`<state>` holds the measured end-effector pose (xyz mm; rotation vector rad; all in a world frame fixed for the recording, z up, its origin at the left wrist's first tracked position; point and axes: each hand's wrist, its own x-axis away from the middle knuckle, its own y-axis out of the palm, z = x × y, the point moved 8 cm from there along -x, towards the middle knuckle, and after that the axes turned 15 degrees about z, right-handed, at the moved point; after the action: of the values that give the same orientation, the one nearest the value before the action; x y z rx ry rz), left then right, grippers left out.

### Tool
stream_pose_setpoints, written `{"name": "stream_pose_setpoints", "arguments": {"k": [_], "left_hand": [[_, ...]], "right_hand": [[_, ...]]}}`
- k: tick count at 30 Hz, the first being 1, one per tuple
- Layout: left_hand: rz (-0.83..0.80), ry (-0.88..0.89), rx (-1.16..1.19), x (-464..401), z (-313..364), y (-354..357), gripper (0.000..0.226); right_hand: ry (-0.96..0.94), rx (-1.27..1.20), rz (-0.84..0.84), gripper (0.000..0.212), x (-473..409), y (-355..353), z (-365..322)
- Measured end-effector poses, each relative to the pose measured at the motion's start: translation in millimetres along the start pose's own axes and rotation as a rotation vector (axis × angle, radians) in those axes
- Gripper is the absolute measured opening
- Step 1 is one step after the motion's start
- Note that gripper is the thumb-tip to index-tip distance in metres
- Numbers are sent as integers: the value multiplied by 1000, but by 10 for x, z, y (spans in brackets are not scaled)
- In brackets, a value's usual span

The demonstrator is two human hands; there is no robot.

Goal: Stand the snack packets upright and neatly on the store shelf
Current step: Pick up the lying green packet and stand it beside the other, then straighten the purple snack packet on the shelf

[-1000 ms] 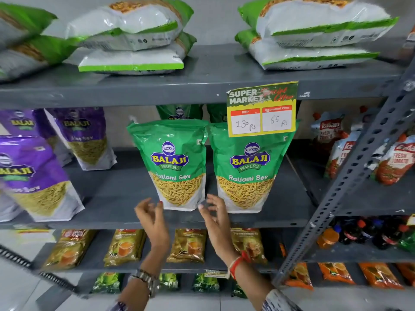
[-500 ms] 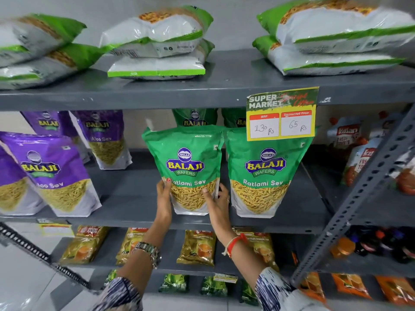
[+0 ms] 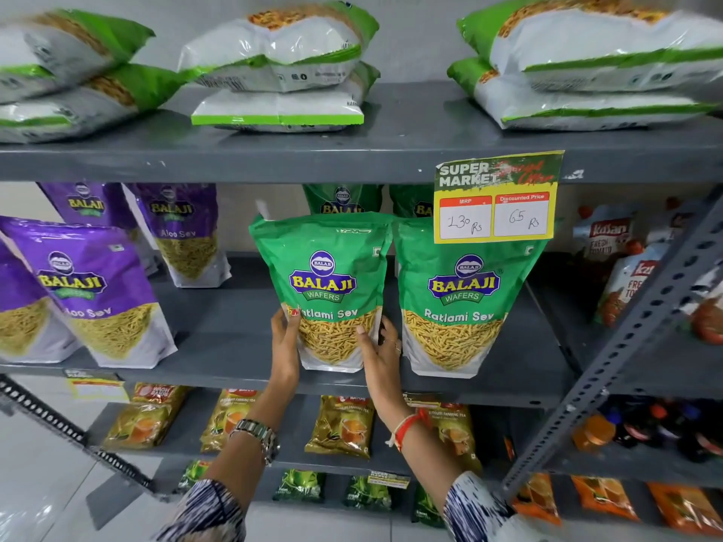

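step: squaring up the left green packet (image 3: 324, 291) on the middle shelf (image 3: 219, 346); both hands on it, low down, one per side edge.
left hand (image 3: 285, 346): flat against the packet's left edge, thumb over the front near the printed name, fingers behind — clasping, not pinching.
right hand (image 3: 379, 352): same on the right edge, fingers wedged into the narrow gap toward the right green packet (image 3: 465, 303).
packet state: base looks on the shelf or just off it, can't tell which; top leans a bit left, so not yet plumb.
next move (judgement): set the base flat, rotate the top slightly right, match the neighbour's face line, then release both sides together so it doesn't flop.
edges: base sits close to the shelf's front lip; a pull forward would risk tipping it off. Upper shelf (image 3: 274, 162) close above the packet top, so little lift room.
open room: wide bare shelf to the left, up to the purple packets (image 3: 98, 291); almost none to the right.
behind: more green packets (image 3: 342, 199) at the back, limits push-back depth.
price tag (image 3: 497, 199): hangs over the right packet's top, clear of the hands.
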<state>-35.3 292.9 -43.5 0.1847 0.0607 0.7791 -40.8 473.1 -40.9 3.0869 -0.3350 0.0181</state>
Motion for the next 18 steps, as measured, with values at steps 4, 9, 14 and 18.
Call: {"name": "stream_pose_setpoints", "arguments": {"k": [4, 9, 14, 18], "left_hand": [[139, 16, -80, 78, -47, -197, 40], [325, 120, -79, 156, 6, -887, 26], [604, 264, -118, -220, 364, -1983, 16], [707, 309, -102, -685, 643, -2670, 15]], "right_hand": [[-48, 24, 192, 54, 237, -214, 26], [-116, -12, 114, 23, 712, 58, 172], [-141, -27, -121, 26, 1144, 959, 144], [-86, -60, -174, 29, 1307, 1703, 78]]}}
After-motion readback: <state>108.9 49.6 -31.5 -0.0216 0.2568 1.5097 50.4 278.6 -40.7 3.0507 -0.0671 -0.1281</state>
